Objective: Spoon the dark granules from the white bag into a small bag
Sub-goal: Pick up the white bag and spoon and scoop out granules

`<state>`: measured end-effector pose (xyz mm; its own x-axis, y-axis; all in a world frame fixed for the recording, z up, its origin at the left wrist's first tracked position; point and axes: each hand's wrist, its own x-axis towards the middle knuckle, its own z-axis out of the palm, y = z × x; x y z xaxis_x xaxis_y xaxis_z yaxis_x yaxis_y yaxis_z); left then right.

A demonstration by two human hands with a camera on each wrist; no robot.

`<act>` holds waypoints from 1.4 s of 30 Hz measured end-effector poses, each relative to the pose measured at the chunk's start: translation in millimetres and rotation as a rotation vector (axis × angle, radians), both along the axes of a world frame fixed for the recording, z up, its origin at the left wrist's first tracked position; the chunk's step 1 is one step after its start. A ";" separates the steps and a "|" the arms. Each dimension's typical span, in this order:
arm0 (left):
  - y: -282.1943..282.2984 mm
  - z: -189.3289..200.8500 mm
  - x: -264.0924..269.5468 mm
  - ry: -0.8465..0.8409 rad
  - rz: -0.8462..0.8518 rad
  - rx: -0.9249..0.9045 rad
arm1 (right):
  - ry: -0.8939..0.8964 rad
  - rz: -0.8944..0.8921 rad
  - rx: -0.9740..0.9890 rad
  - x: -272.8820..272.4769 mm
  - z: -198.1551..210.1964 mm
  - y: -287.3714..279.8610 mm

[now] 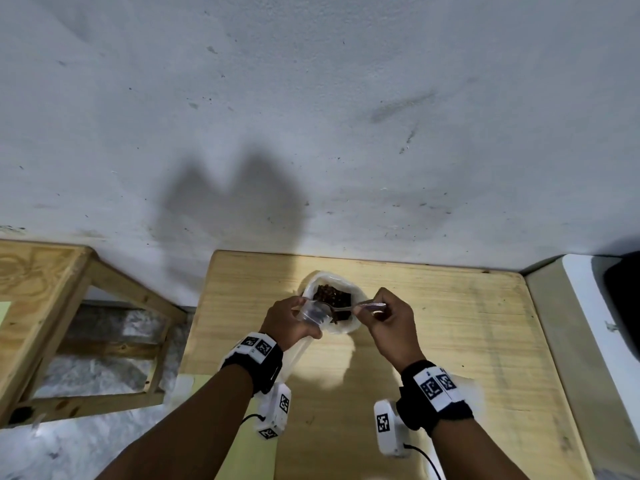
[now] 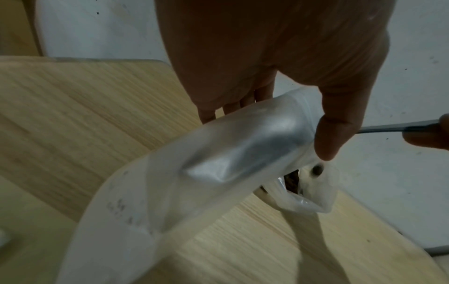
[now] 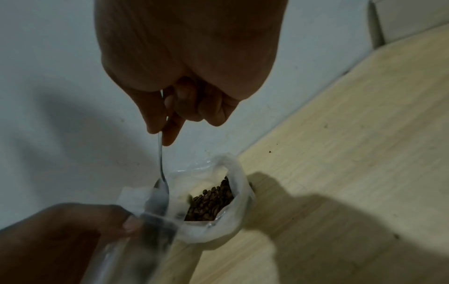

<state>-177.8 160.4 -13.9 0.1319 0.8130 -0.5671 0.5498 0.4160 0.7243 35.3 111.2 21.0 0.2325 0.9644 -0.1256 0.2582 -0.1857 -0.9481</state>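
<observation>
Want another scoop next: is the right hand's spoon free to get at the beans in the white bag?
Probably yes. The white bag stands open, beans exposed. The right hand holds the spoon at the small bag, beside that opening.

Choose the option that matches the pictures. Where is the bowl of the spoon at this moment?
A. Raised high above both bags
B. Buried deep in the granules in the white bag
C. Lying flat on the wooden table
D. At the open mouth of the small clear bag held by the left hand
D: the right hand holds the spoon with its bowl at the mouth of the small clear bag, which the left hand holds beside the white bag.
</observation>
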 end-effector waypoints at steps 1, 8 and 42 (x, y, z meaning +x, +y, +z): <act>-0.4 0.0 0.3 -0.002 0.005 0.000 | -0.012 0.015 0.001 -0.7 0.3 -0.8; -1.6 -0.9 0.6 0.003 0.014 0.011 | -0.043 -0.234 0.030 14.1 -4.0 -1.4; 0.2 -6.5 1.4 -0.052 0.027 -0.029 | 0.313 -0.530 -0.416 -24.1 -59.9 9.7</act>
